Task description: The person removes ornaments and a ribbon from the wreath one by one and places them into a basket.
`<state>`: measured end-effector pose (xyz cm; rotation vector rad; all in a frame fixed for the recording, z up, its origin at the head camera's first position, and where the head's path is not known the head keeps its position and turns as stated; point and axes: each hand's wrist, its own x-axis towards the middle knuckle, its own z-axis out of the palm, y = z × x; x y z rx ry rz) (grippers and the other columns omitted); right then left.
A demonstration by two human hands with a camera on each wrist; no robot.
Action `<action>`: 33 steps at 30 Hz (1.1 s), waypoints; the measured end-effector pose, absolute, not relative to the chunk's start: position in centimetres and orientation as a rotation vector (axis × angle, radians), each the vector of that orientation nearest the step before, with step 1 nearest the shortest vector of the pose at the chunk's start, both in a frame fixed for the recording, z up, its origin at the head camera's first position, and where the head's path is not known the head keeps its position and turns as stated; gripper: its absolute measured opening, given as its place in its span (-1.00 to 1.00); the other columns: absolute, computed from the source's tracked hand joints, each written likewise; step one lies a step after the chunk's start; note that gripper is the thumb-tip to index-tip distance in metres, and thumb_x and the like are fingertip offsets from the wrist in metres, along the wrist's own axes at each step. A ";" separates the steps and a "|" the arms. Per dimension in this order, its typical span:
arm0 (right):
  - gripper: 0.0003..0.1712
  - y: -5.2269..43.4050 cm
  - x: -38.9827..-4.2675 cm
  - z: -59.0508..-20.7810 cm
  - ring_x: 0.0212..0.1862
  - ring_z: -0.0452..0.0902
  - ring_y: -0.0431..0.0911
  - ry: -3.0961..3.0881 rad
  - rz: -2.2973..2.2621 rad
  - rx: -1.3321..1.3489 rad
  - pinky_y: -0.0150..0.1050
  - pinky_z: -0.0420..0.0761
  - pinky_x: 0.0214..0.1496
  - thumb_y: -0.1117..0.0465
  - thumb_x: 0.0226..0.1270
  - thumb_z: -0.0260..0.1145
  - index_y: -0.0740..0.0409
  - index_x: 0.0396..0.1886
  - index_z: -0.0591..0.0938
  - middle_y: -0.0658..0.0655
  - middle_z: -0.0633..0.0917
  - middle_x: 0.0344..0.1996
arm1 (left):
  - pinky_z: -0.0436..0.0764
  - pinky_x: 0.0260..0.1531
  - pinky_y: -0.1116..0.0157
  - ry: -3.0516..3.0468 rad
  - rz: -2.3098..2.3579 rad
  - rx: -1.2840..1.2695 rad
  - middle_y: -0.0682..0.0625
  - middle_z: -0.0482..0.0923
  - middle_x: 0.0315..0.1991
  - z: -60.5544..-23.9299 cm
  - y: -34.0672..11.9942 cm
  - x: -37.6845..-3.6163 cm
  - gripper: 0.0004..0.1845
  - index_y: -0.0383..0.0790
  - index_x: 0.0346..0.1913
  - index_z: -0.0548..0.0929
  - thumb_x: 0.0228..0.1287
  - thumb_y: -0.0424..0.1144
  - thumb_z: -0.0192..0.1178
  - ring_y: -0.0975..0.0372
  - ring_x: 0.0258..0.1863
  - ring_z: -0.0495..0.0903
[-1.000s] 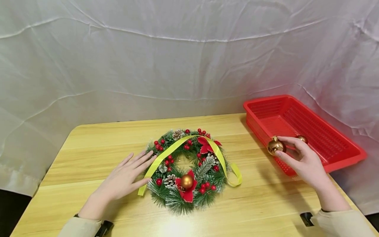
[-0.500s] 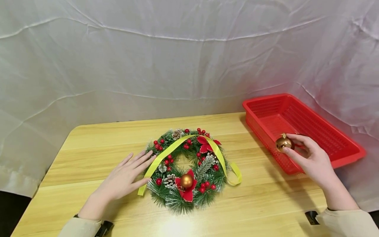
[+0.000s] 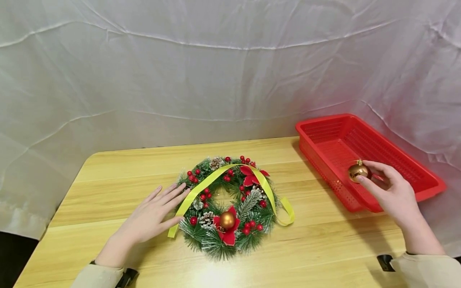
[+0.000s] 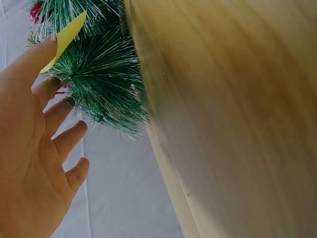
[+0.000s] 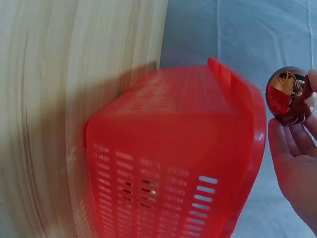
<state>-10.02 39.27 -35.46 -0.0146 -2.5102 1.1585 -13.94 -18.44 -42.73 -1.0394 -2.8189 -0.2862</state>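
Shows at lower left a dark gap under a crumpled grey-white satiny curtain, draped across the back and round both sides. Spreads out in front a pale yellow wood-grain tabletop, rounded at the far left corner and glaring with light near the front.

Reaches in from lower left, in a cream sleeve with a black wrist mount, with the left hand, fingers straight and spread, gripping nothing. Touches with fingertips the left edge of a frosted artificial-pine Christmas wreath, thumb at the tail of a yellow ribbon. Lies flat mid-table, decked with pine cones, red berries, a red poinsettia bearing a matte gold ball in front, and a second poinsettia at upper right. Carries the ribbon arched across the top, looped down onto the wood at right.

Shows farther right a slotted red plastic basket, set askew near the curtain; reveals through the slots, from the right wrist, something gold, too small to identify. Pinches with the right hand, between thumb and curled fingers, a shiny gold bauble, cap up, above the basket's near end, mirroring red.
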 end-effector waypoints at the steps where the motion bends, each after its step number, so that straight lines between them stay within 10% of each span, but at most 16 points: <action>1: -0.43 39.4 -10.0 -35.4 -0.14 0.45 -0.62 -2.506 1.165 -0.017 -0.75 0.41 -0.17 0.30 0.22 0.39 0.07 0.25 0.51 -0.34 0.52 -0.11 | -0.20 0.43 0.05 -2.820 -0.287 -1.038 0.11 -0.04 0.51 -42.7 -18.4 -13.9 -0.25 0.10 0.52 0.03 0.37 0.27 -0.09 0.17 0.47 -0.09; 33: -0.46 43.3 -9.5 -36.6 -0.19 0.39 -0.63 -2.503 1.159 -0.237 -0.78 0.34 -0.24 0.16 0.24 0.39 -0.05 0.23 0.52 -0.45 0.47 -0.20 | -0.17 0.42 0.02 -2.822 -0.303 -1.044 0.10 -0.03 0.51 -42.6 -18.4 -13.9 -0.26 0.09 0.51 0.05 0.37 0.25 -0.06 0.16 0.47 -0.07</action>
